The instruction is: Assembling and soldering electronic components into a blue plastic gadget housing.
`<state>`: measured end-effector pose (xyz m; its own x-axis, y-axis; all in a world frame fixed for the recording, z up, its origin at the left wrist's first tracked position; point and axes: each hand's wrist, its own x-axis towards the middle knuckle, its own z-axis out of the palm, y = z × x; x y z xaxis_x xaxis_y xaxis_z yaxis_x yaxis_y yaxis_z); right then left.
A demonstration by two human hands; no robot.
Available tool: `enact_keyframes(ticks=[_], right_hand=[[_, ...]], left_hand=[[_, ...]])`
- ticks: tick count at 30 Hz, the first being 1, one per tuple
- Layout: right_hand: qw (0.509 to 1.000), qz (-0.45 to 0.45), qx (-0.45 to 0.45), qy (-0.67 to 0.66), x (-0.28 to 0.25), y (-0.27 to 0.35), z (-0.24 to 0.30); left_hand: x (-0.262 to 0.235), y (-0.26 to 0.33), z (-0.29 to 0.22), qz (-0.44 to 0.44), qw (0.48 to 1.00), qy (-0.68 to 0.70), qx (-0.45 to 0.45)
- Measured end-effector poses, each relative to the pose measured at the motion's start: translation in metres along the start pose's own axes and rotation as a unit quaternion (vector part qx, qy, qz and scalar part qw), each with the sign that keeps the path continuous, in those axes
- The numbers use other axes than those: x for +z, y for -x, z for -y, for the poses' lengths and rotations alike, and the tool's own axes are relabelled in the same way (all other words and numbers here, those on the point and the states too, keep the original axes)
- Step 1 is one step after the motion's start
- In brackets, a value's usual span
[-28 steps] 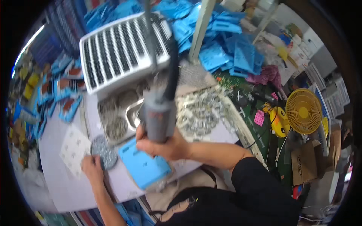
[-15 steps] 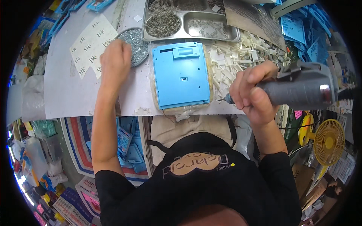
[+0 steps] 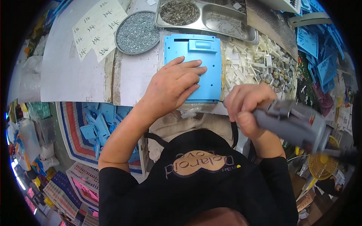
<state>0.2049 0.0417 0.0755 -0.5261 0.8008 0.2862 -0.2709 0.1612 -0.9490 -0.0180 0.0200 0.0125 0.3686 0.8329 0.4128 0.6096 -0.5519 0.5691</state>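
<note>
A light-blue plastic casing (image 3: 208, 71) with small screw holes lies in front of me on a plastic-wrapped pad. My left hand (image 3: 174, 83) lies across its left half, fingers stretched out over the surface, covering its middle. In my right hand (image 3: 249, 107) is a grey electric screwdriver (image 3: 288, 122), held sideways with its cable end to the right. The screwdriver's thin bit points at the casing's lower right corner; whether it touches is too small to tell.
A round dish of small silver screws (image 3: 138, 33) stands left of the casing, beside paper with handwritten marks (image 3: 92, 32). Behind is a metal compartment tray (image 3: 211, 28). White plastic pieces (image 3: 245, 62) are heaped to the right. A yellow fan (image 3: 322, 165) stands lower right.
My left hand has moved from the screw dish onto the blue casing, its fingers now spread. My right hand has brought the screwdriver bit to the casing's lower right corner, tilting the tool's rear downward.
</note>
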Motion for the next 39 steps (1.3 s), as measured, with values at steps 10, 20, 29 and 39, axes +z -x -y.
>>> enact_keyframes(ticks=[10,20,29,39], right_hand=[[0.994,0.066,-0.021,-0.082,-0.015,-0.022,0.015],[0.998,0.017,-0.044,-0.051,-0.022,-0.032,0.015],[0.999,0.005,-0.025,-0.037,-0.006,-0.036,0.013],[0.987,0.135,-0.047,0.074,-0.002,-0.045,-0.011]], left_hand=[[0.000,0.000,-0.001,-0.016,0.999,0.034,-0.017],[0.002,0.001,0.000,-0.018,0.998,0.049,-0.029],[0.002,0.001,0.000,-0.019,0.998,0.051,-0.034],[0.003,0.000,0.001,-0.031,0.998,0.055,-0.029]])
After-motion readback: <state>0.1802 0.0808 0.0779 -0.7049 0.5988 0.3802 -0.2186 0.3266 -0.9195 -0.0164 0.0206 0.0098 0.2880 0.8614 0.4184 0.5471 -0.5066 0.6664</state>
